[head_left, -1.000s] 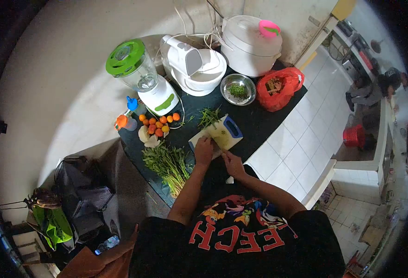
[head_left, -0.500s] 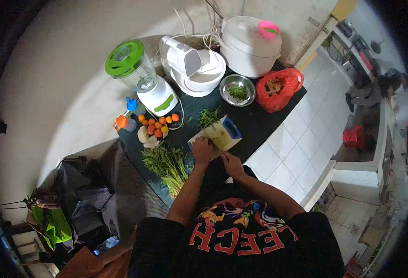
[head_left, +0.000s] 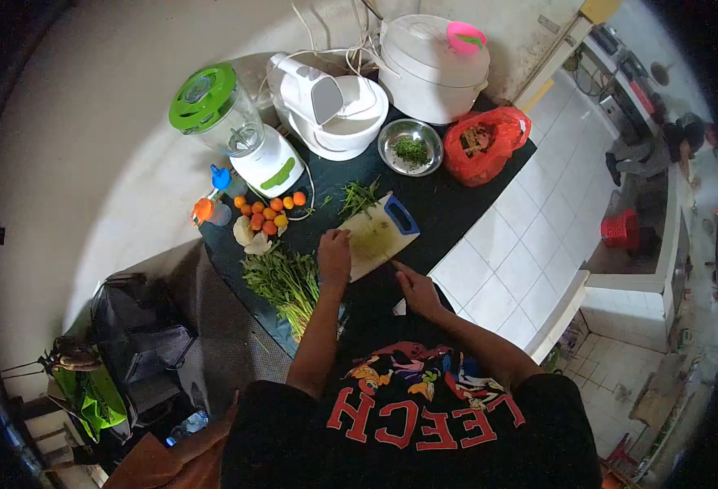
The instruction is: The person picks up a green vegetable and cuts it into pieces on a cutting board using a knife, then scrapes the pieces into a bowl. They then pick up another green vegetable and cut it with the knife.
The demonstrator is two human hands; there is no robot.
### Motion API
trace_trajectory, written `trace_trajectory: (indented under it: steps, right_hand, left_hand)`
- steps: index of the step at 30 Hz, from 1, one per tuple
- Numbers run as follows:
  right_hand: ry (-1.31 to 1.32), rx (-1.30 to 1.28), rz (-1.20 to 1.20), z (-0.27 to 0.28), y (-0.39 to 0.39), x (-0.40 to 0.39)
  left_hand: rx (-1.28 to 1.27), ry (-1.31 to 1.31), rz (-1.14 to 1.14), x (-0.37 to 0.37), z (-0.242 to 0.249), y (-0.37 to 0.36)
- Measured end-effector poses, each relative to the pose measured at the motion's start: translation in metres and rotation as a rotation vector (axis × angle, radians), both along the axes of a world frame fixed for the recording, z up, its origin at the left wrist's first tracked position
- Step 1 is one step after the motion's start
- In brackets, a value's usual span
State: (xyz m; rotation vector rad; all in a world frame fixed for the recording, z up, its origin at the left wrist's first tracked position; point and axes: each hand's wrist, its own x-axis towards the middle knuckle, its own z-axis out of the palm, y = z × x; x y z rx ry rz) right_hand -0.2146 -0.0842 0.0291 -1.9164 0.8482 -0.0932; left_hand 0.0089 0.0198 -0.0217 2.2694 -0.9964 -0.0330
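Observation:
A white cutting board [head_left: 373,236] with a blue handle end lies on the dark tabletop, with a green smear on its surface. My left hand [head_left: 334,254] is at the board's left edge, its fingers curled together; whatever they may hold is hidden. At the board's near right corner, my right hand [head_left: 417,289] is closed around a knife [head_left: 393,263], mostly covered by the hand and hard to see. Cut green stalks [head_left: 360,198] rest at the far left corner of the board. Beside my left forearm lies a bunch of leafy greens [head_left: 281,281].
Small orange fruits [head_left: 269,213] and pale pieces [head_left: 250,235] sit left of the board. Behind stand a blender [head_left: 267,169], a stand mixer [head_left: 338,130] and a rice cooker [head_left: 432,77]. A steel bowl [head_left: 410,149] holds chopped greens beside a red plastic bag [head_left: 477,159].
My left hand has moved left from the board's surface to its edge. My right hand has stayed near the board's near corner. The whole view has shifted slightly.

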Motion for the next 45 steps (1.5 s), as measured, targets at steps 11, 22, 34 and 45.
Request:
trace_trajectory:
  steps: [11,22,34,45]
  right_hand:
    - [0.004,-0.037,-0.03,-0.037,0.002,-0.006]
    - [0.001,-0.048,-0.035,-0.05,0.012,-0.009]
    - [0.022,0.057,-0.046,-0.034,0.011,-0.006]
    - [0.083,0.124,-0.055,-0.009,0.011,-0.002]
  left_hand:
    - [0.138,-0.023,-0.069,0.003,-0.034,0.004]
    - [0.168,0.04,-0.148,0.004,-0.029,-0.015]
    - [0.138,-0.121,-0.12,-0.014,-0.028,-0.021]
    - [0.128,-0.258,-0.234,-0.017,-0.032,-0.015]
